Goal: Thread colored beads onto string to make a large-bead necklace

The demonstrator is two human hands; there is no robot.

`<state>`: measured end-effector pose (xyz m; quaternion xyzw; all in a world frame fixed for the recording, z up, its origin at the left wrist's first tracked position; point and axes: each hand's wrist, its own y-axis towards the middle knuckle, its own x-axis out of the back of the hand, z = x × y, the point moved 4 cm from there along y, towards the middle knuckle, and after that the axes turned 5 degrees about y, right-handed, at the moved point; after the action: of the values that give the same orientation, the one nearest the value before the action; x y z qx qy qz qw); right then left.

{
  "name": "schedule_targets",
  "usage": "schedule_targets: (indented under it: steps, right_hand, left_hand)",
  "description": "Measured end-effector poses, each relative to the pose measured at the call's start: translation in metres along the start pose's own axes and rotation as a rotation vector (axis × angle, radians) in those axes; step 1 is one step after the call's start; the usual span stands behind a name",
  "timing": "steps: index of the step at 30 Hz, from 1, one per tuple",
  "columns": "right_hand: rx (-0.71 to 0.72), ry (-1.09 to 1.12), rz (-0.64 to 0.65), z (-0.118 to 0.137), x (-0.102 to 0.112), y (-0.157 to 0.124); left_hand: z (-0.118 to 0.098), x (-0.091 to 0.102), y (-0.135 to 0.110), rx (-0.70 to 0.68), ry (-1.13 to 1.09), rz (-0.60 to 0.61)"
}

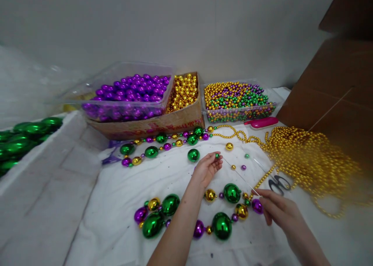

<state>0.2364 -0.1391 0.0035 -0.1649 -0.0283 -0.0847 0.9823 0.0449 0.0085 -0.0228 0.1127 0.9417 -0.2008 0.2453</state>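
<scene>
My left hand (207, 169) pinches a small green bead (217, 156) between thumb and fingertips above the white cloth. From it a thin pale strand (243, 179) runs down to my right hand (275, 205), whose fingers are closed on it. I cannot tell whether the strand is string or a needle. Under my forearm and hands lies a bead necklace with large green balls (222, 226), purple balls (257, 206) and gold balls (241, 211). Near my left hand are a loose large green ball (193, 155), a gold ball (229, 146) and several small beads.
Behind stand a bin of purple balls (131, 91), a carton (151, 128) and a bin of mixed beads (239, 98). Gold bead strands (309, 157), scissors (279, 184) and a pink-handled tool (264, 122) lie right. Another necklace (151, 152) lies at back. Green balls (29, 137) are left.
</scene>
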Motion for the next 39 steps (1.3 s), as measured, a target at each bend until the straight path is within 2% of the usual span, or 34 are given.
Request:
schedule_targets:
  steps: [8,14,20,27,32,36,39]
  right_hand:
    - [0.019,-0.046,0.033,0.003,-0.004,-0.007]
    - [0.015,-0.052,0.073,0.005,-0.007,-0.008]
    - [0.027,-0.015,0.047,0.005,-0.006,-0.009]
    - [0.001,0.043,0.055,0.007,-0.008,-0.007]
    - [0.005,0.078,0.099,0.017,-0.018,-0.001]
    - [0.034,0.111,0.136,0.031,-0.030,0.004]
    - [0.044,0.111,0.149,0.034,-0.035,0.005]
  left_hand:
    - [0.001,0.004,-0.007,0.005,-0.130,0.013]
    - [-0.001,0.007,-0.010,-0.023,-0.126,0.036]
    - [-0.006,0.005,-0.010,-0.033,-0.082,0.061]
    - [-0.024,0.003,-0.010,-0.079,0.006,0.080]
    - [-0.042,0.007,-0.009,-0.115,0.104,0.075]
    - [-0.059,0.014,-0.011,-0.156,0.090,0.048]
    - [-0.063,0.019,-0.016,-0.148,0.058,0.026]
